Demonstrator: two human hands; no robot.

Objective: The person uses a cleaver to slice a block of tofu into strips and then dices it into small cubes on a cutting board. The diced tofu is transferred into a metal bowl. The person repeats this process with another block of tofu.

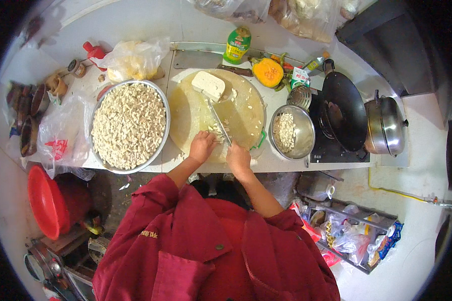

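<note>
My right hand [238, 158] grips the handle of a kitchen knife [219, 121], whose blade stands over the round cutting board [180, 120]. Left of the blade, the fingers of my left hand [203, 146] press on small pale cut pieces [219, 134]; how much lies beneath them is hidden. A large pale block, like tofu [208, 85], rests at the back of the board, with crumbs beside it. To the left stands a large metal basin [167, 124] heaped with small pale diced pieces [130, 126]. On the right is a smaller metal bowl [305, 131] partly filled with similar pieces.
Behind the board lie a cleaver [197, 59], a green squeeze bottle [237, 45] and a cut pumpkin [268, 72]. A black wok [344, 113] and a steel pot [386, 126] stand at right. Plastic bags [66, 131] lie left; a red basin [47, 203] is below the counter.
</note>
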